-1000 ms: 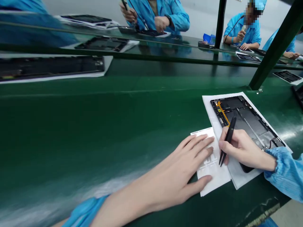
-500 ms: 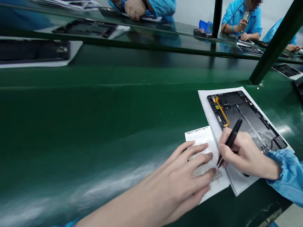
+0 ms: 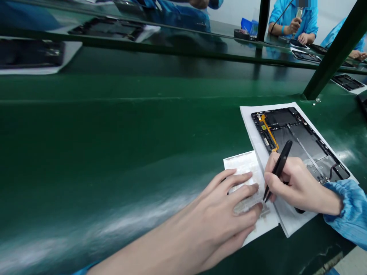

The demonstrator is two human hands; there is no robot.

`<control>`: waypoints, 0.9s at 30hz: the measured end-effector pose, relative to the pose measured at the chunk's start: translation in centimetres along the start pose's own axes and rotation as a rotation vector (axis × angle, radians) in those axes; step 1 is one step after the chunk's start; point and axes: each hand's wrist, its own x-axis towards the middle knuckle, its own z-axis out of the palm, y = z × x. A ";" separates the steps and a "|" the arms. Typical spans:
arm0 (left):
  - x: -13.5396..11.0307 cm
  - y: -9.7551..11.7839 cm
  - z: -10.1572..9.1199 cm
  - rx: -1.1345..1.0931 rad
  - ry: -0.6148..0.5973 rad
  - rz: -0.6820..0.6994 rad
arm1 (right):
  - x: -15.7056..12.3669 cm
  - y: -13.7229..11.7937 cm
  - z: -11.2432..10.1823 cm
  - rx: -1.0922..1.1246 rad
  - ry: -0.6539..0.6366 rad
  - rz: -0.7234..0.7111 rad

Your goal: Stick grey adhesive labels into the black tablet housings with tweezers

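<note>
The left hand [image 3: 226, 206] is lying flat and open on a label sheet [image 3: 242, 162], its fingers slightly spread, holding nothing and pressing the sheet onto the green bench [image 3: 114, 130]. The right hand [image 3: 298, 187] is curled and pinching black tweezers [image 3: 279, 170], their tips pointing down at the sheet's right side, just beside the left thumb. The sheet is lying against the edge of a larger white paper [image 3: 252, 130], which is carrying an opened tablet frame [image 3: 301, 139]. The black frame is sitting flat, partly behind the right hand, showing dark panels, an orange flex cable [image 3: 268, 131] and a thin metal strip [image 3: 306, 156]. A co-worker [image 3: 292, 23] in blue is working across the bench.
</note>
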 end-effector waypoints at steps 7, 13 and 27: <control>0.2 0.5 -0.6 -0.010 -0.042 -0.042 | 0.2 0.0 -0.2 0.003 -0.013 0.014; 0.0 0.4 0.0 0.016 -0.022 -0.032 | 0.1 0.0 0.0 -0.073 0.014 -0.075; 0.0 -0.3 0.5 -0.042 0.046 0.029 | 0.5 0.1 -0.4 0.038 -0.101 -0.027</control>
